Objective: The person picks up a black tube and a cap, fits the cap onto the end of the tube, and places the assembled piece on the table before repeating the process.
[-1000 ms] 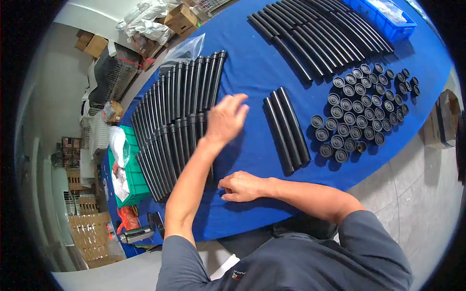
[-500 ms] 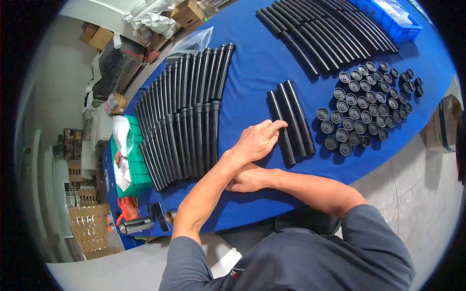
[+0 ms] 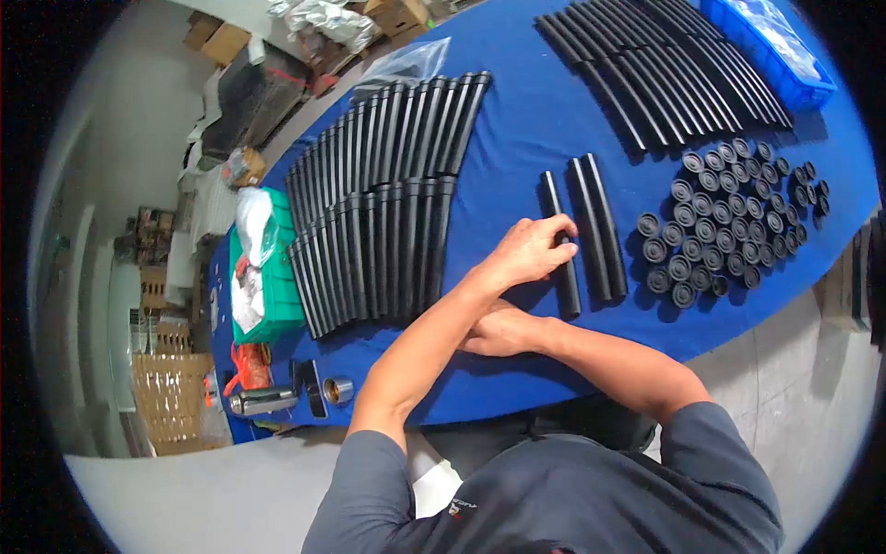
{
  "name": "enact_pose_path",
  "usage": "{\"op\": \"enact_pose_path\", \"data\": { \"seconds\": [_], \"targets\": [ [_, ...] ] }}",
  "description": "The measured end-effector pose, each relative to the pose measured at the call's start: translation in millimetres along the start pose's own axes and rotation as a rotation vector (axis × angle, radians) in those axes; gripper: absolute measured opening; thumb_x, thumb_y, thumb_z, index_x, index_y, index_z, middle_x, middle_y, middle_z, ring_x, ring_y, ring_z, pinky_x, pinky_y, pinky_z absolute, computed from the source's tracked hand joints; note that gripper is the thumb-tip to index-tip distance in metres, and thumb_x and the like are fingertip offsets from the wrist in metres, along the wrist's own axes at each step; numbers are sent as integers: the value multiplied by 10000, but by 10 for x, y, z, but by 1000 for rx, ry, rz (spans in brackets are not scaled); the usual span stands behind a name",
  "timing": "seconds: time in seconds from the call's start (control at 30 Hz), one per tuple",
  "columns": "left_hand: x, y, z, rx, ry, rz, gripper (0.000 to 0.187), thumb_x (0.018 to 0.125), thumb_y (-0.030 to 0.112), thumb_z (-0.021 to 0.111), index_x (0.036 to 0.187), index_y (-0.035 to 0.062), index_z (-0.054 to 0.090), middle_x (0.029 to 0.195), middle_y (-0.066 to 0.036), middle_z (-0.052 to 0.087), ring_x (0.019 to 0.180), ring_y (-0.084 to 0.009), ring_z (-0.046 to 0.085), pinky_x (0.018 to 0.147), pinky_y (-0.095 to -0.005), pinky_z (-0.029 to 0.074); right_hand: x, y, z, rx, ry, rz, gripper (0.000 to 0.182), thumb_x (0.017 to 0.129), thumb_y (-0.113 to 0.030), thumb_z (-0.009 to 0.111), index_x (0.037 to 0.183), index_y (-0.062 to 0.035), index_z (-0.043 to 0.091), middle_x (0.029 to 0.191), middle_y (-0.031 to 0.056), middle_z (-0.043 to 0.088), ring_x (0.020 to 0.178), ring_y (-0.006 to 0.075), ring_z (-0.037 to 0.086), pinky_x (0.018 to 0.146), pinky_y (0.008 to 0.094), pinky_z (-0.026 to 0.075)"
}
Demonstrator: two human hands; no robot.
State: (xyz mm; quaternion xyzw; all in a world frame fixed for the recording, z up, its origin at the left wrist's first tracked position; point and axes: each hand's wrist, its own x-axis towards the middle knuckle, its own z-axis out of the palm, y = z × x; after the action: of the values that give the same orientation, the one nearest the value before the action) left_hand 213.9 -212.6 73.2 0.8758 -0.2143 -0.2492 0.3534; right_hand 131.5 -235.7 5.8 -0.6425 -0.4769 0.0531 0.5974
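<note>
tube (image 3: 569, 288), left hand (image 3: 531, 250) apparently pinching it, grip narrow, right hand (image 3: 503, 332), grip cannot be told

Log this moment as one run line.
left hand: fingers on black tube; right hand: partly under left forearm; two tubes: side by side; round black parts: grouped

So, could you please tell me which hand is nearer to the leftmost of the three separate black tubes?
The left: the left hand has its fingers at that tube, about midway along, while the right hand lies off it, nearer the body, partly hidden under the left forearm.
</note>
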Motion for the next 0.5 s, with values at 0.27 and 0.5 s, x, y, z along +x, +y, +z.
{"op": "enact_pose_path", "data": {
  "seconds": [0.27,0.5],
  "targets": [
    [-780,322,-256,6,593,-51,241,940,204,698,1112,37,673,663,-95,708,612,-96,677,552,-260,506,-16,64,82,106,62,117,354,823,-166,705,1113,25,634,927,206,672,855,354,655,809,446,525],
    [-2129,83,-55,-560,744,-321,320,1018,221,614,1226,-21,583,889,-203,746,712,-222,741,616,-302,604,29,-229,-121,534,-86,260,452,839,-84,768,1264,-50,619,976,36,690,896,133,632,814,329,526]
  ]
}}
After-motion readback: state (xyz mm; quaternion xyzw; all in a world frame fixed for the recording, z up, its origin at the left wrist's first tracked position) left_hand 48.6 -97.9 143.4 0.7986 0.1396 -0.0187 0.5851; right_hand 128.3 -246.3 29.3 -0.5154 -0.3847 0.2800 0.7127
